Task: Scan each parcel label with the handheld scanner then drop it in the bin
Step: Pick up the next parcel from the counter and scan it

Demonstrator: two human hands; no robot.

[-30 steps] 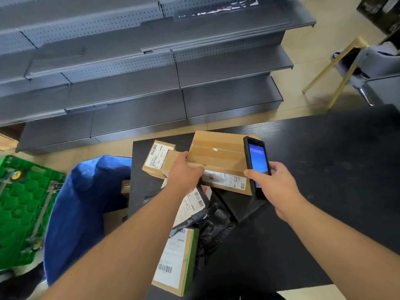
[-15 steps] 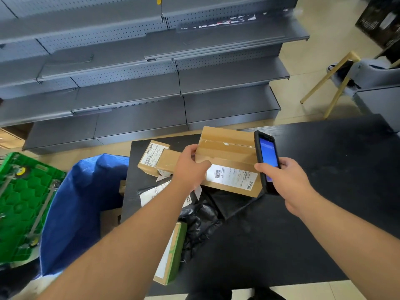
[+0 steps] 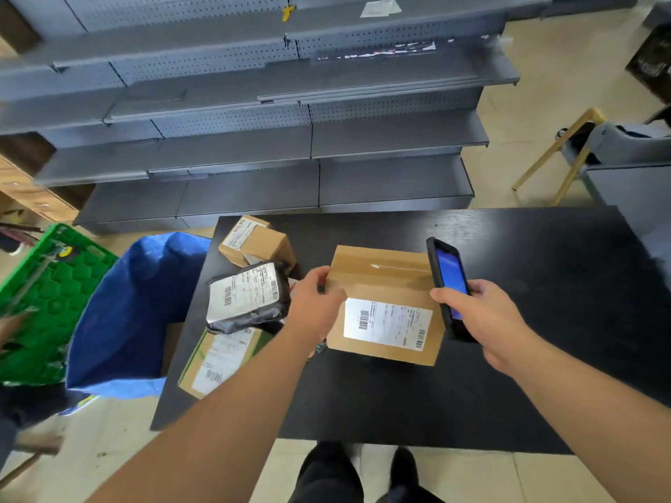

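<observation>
Head view: the left hand grips the box by its left edge over the tabletop; the right hand clasps the scanner beside it. Angled off the label, the scan may miss.

Bare worktop along the right edge and near edge, open to hands. Crowded at the left edge: small carton at the far-left corner, black mailer atop a flat box. Beyond that edge, blue bin, mouth unobstructed.
</observation>
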